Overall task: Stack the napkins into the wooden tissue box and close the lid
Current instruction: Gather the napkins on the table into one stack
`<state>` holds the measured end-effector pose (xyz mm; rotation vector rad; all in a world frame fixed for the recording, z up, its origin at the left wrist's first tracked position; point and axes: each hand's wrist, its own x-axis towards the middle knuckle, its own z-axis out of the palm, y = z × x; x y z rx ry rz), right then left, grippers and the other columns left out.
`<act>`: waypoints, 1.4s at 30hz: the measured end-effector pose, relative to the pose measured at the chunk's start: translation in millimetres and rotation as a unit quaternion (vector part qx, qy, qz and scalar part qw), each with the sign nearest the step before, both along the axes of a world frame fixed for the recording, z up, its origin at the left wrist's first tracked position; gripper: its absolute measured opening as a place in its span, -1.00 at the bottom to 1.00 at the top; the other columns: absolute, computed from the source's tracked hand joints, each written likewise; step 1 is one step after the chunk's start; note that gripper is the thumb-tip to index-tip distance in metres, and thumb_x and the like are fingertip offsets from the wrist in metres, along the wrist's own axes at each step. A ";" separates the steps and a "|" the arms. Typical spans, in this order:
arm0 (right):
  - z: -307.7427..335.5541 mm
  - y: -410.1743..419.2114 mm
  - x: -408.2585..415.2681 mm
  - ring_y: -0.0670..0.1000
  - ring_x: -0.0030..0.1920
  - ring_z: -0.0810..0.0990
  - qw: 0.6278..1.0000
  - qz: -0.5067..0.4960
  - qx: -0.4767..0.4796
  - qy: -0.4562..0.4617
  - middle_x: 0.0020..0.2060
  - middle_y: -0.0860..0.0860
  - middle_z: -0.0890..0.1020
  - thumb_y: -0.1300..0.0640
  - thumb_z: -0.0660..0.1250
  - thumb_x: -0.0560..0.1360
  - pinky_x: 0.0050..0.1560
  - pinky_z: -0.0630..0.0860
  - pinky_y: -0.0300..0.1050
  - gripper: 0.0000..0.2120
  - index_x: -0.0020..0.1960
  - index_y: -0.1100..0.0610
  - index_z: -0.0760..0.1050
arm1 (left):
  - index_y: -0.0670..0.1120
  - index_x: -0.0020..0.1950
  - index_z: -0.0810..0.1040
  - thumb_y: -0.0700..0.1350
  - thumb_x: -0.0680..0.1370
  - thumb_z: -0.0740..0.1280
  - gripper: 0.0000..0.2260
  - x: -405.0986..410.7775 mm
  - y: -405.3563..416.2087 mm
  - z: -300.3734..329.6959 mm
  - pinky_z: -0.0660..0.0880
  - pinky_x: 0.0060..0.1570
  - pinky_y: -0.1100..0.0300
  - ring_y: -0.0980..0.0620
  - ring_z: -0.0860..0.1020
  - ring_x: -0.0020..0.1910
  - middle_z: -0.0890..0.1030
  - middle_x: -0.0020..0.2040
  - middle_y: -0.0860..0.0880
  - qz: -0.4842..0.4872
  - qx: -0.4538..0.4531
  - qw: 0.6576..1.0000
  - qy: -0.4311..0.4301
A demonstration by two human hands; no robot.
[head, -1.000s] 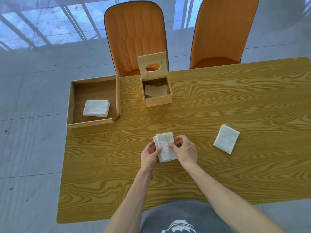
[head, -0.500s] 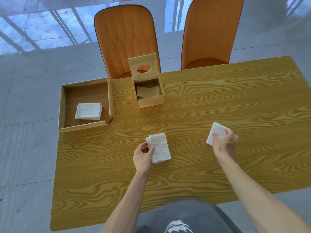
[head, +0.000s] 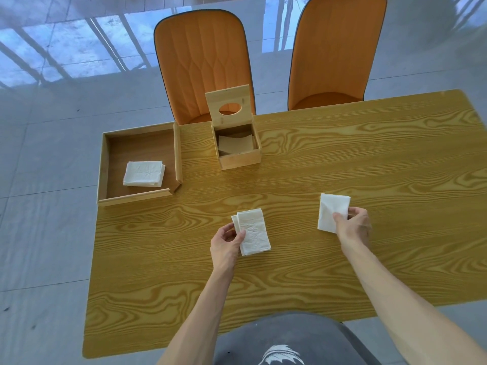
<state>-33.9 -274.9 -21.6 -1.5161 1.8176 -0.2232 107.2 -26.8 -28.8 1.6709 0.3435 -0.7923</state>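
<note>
The wooden tissue box (head: 239, 160) stands at the table's far side, its lid (head: 228, 105) with a round hole tipped up and open; a napkin lies inside. My left hand (head: 227, 243) pinches the left edge of a small stack of white napkins (head: 253, 232) resting on the table in front of me. My right hand (head: 353, 225) grips a single white napkin (head: 330, 211) by its lower right corner, lifted off the table to the right of the stack.
A shallow wooden tray (head: 105, 164) overhangs the table's far left corner and holds another napkin pile (head: 144, 173). Two orange chairs (head: 203, 61) stand behind the table. The wood-grain table (head: 342, 159) stretches off to the right.
My right hand left the stack, reached right and took hold of the single napkin, which now sits raised and turned more upright. The left hand stays on the stack.
</note>
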 end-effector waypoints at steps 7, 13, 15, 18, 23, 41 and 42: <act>3.6 16.1 14.6 0.07 -0.05 0.60 0.996 0.048 -0.017 -0.079 0.01 0.10 0.69 0.09 0.36 0.54 -0.15 0.53 -0.04 -0.76 0.16 0.18 0.59 | -0.11 0.25 0.57 -0.20 0.46 0.52 -0.62 -1.0 1.9 -1.8 0.63 0.07 0.01 -0.03 0.69 0.03 0.71 0.05 -0.09 0.003 -0.017 1.000 0.006; 11.8 34.4 27.6 0.03 -0.08 0.63 0.984 0.101 -0.011 -0.148 -0.07 0.02 0.69 0.00 0.37 0.54 -0.18 0.56 -0.07 -0.78 0.09 0.10 0.61 | -0.11 0.25 0.56 -0.20 0.46 0.52 -0.63 -2.3 2.7 -0.8 0.62 0.06 0.04 -0.02 0.69 0.04 0.71 0.06 -0.09 0.004 -0.026 1.000 0.005; 14.3 42.7 32.5 0.02 -0.05 0.66 0.973 0.116 0.026 -0.199 -0.08 -0.02 0.70 0.00 0.40 0.52 -0.08 0.62 -0.01 -0.84 0.04 0.04 0.60 | -0.10 0.23 0.56 -0.21 0.46 0.52 -0.64 -2.4 2.7 -0.6 0.63 0.04 0.06 -0.02 0.69 0.04 0.71 0.05 -0.08 0.006 -0.028 1.000 0.007; 16.5 59.3 41.8 0.03 -0.04 0.69 0.948 0.145 0.104 -0.263 -0.06 -0.01 0.72 0.06 0.45 0.51 -0.02 0.65 0.01 -0.94 -0.03 -0.02 0.60 | -0.09 0.21 0.56 -0.21 0.47 0.52 -0.66 -2.9 3.1 -0.6 0.62 -0.04 0.14 0.00 0.69 0.02 0.71 0.04 -0.07 0.010 -0.031 0.999 0.007; 12.2 86.0 53.6 0.06 -0.02 0.72 0.916 0.173 0.198 -0.304 -0.03 0.06 0.74 0.13 0.51 0.46 -0.04 0.67 -0.05 -0.85 0.02 0.07 0.62 | -0.09 0.20 0.57 -0.22 0.49 0.49 -0.70 -3.2 2.6 0.8 0.61 -0.19 0.28 0.03 0.70 -0.01 0.71 0.02 -0.05 0.013 -0.025 1.000 0.001; -3.8 120.9 67.5 -0.01 -0.08 0.63 0.948 0.316 0.033 -0.028 -0.12 -0.08 0.66 -0.08 0.45 0.47 -0.09 0.57 -0.05 -0.71 0.06 0.09 0.62 | -0.05 0.22 0.58 -0.03 0.54 0.44 -0.73 0.2 0.5 -0.9 0.64 0.05 0.00 -0.03 0.70 0.02 0.72 0.03 -0.07 -0.011 -0.027 1.000 0.002; -3.0 121.9 66.9 0.00 -0.07 0.62 0.947 0.320 0.025 -0.018 -0.10 -0.06 0.67 -0.09 0.44 0.48 -0.11 0.56 -0.07 -0.72 0.06 0.09 0.62 | -0.06 0.23 0.57 -0.05 0.53 0.46 -0.70 0.2 0.2 -0.1 0.64 0.02 0.04 -0.03 0.70 0.02 0.72 0.04 -0.08 -0.018 -0.033 0.999 0.004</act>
